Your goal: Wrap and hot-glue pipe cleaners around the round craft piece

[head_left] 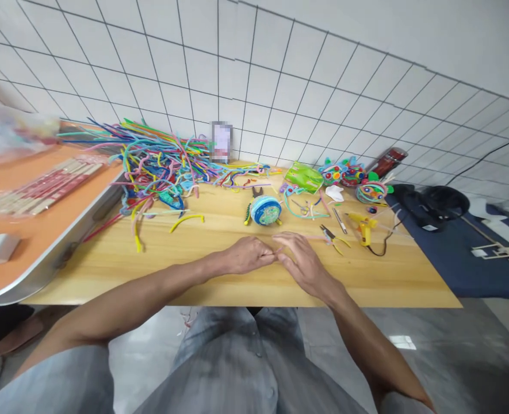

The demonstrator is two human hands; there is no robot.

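Note:
My left hand (249,255) and my right hand (303,261) rest together on the wooden table (194,270), fingertips meeting near the middle. The left fingers are curled in a pinch on a thin pale pink pipe cleaner (312,236) that runs right along the table past my right hand. My right hand's fingers press onto the same strand. Just behind the hands sits a round blue coiled pipe-cleaner piece (266,210). Yellow-handled pliers (332,237) lie right of my right hand.
A big tangle of coloured pipe cleaners (159,164) covers the back left. A yellow glue gun (363,226), green piece (304,176) and colourful figures (344,171) stand at the back right. An orange table (42,230) adjoins on the left, a dark blue surface (456,253) on the right.

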